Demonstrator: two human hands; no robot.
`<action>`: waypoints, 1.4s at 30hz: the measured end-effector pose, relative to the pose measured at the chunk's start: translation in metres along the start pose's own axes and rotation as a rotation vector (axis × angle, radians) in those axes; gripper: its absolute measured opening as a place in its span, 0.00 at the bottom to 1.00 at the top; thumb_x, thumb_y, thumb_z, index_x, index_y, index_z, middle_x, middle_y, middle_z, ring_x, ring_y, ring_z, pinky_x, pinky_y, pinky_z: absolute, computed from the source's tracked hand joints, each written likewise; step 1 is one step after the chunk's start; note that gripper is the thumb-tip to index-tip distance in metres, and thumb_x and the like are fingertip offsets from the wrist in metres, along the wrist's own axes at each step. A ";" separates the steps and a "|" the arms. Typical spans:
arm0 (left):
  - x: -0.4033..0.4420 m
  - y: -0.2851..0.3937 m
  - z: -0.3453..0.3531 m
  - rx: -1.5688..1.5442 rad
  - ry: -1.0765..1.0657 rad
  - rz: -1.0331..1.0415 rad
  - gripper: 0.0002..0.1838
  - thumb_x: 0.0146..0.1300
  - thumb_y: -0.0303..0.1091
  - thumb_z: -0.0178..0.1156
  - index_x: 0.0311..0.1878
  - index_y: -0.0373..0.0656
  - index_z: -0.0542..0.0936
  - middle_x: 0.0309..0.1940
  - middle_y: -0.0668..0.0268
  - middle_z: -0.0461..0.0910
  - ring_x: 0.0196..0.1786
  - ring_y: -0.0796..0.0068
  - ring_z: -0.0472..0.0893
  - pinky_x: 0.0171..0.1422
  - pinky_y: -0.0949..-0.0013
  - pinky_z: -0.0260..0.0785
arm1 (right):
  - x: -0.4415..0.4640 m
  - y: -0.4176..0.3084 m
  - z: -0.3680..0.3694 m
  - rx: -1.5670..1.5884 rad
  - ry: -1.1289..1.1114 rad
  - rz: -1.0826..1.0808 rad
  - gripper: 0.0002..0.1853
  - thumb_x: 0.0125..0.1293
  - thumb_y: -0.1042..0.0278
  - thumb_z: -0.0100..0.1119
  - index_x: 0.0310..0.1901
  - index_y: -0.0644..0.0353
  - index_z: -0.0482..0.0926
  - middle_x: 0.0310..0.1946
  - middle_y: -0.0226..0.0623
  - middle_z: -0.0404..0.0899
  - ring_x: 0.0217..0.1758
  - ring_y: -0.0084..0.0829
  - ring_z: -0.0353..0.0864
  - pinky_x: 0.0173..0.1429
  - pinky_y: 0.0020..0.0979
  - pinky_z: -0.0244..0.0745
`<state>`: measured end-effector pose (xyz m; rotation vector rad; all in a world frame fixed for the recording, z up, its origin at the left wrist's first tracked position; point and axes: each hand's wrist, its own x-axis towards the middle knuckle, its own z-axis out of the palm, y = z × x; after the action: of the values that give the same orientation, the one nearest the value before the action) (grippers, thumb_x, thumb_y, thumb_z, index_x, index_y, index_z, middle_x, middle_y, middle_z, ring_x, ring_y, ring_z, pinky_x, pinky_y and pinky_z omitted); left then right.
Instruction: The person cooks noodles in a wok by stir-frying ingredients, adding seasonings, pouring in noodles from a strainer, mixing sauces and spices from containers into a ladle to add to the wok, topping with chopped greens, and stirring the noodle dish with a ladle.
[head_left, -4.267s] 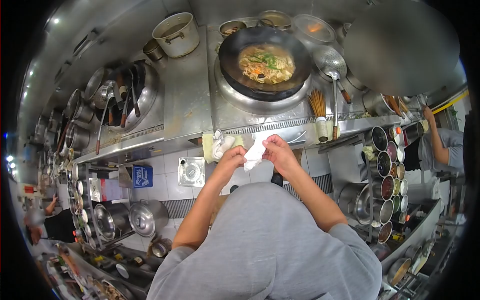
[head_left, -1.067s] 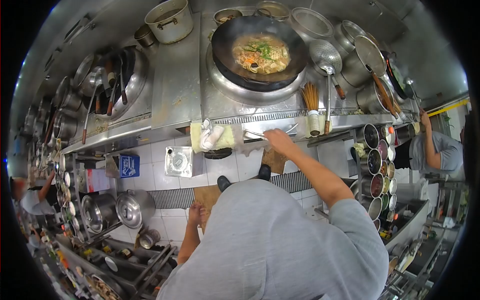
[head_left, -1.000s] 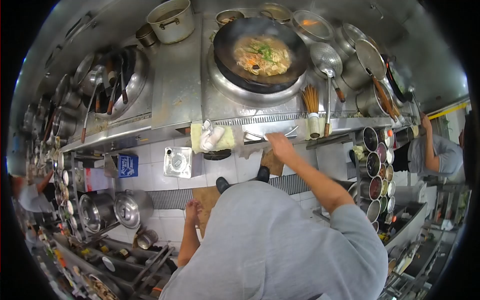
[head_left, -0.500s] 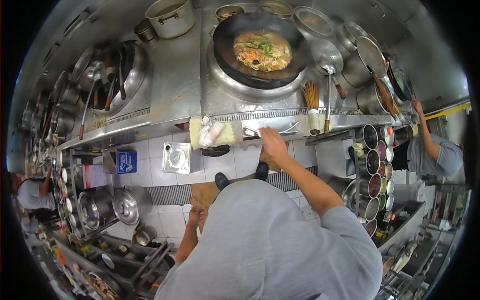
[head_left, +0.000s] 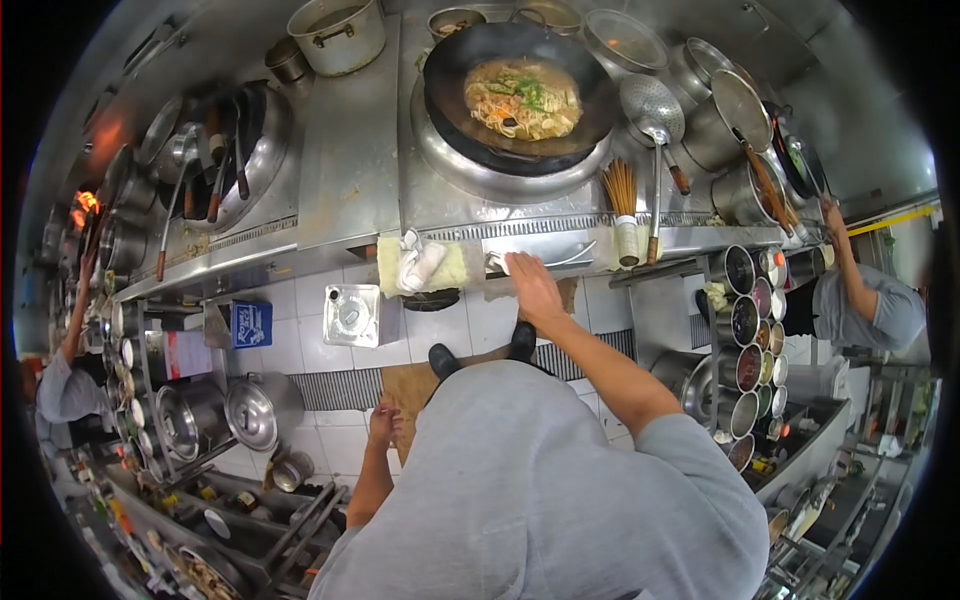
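My right hand [head_left: 533, 285] is stretched forward at the front of the stove, fingers extended, fingertips at the left end of a curved metal bar [head_left: 560, 262]. It does not appear to grip anything, though the fingertips' contact is hard to make out. Low at my side hangs my left hand [head_left: 384, 418], fingers loosely bent and apart, holding nothing visible. Ahead, a black wok [head_left: 450, 100] sits on the burner ring [head_left: 440, 165] with noodles and vegetables [head_left: 522, 100] in broth. A crumpled white cloth [head_left: 420, 262] lies on a yellowish towel [head_left: 455, 266] left of my right hand.
A bamboo brush [head_left: 621, 195] stands in a metal holder; a perforated skimmer [head_left: 652, 105] lies to its right. Sauce containers [head_left: 745, 322] line the right side. A square metal tin [head_left: 352, 315] stands below. Other people [head_left: 870, 310] work at both sides, with flames [head_left: 85, 205] at far left.
My right hand has shifted slightly left along the stove front. Flames have appeared at far left, where a person's arm has risen. More broth shows around the noodles.
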<state>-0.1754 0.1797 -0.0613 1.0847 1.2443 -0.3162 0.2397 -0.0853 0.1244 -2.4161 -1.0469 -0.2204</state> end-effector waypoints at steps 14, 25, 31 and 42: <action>0.005 0.013 0.012 -0.049 -0.040 0.079 0.07 0.65 0.32 0.55 0.46 0.52 0.72 0.36 0.69 0.79 0.33 0.73 0.79 0.26 0.70 0.69 | -0.027 0.073 -0.035 -0.149 -0.064 -0.064 0.19 0.61 0.74 0.47 0.54 0.64 0.76 0.52 0.48 0.79 0.64 0.49 0.73 0.70 0.49 0.62; -0.008 -0.004 0.004 -0.031 -0.024 0.126 0.11 0.66 0.30 0.55 0.50 0.48 0.69 0.34 0.64 0.78 0.25 0.72 0.78 0.18 0.72 0.68 | -0.023 0.144 -0.077 -0.222 -0.228 0.011 0.21 0.65 0.73 0.46 0.60 0.60 0.74 0.64 0.41 0.72 0.73 0.47 0.61 0.76 0.50 0.52; -0.010 -0.001 -0.001 -0.198 0.029 0.157 0.13 0.66 0.28 0.54 0.52 0.46 0.68 0.33 0.62 0.77 0.22 0.74 0.76 0.17 0.72 0.66 | -0.039 0.101 -0.075 -0.191 -0.119 0.026 0.20 0.64 0.73 0.47 0.58 0.62 0.75 0.62 0.44 0.73 0.72 0.48 0.63 0.75 0.48 0.55; -0.025 -0.001 0.002 -0.043 -0.012 0.136 0.13 0.64 0.29 0.56 0.51 0.45 0.69 0.28 0.64 0.78 0.24 0.72 0.79 0.19 0.72 0.69 | 0.015 0.023 0.009 0.118 -0.263 0.144 0.17 0.62 0.74 0.47 0.52 0.64 0.76 0.49 0.52 0.79 0.57 0.51 0.76 0.69 0.48 0.63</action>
<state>-0.1845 0.1691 -0.0401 1.1232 1.1552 -0.1913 0.2657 -0.0847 0.1134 -2.4438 -0.9593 0.2075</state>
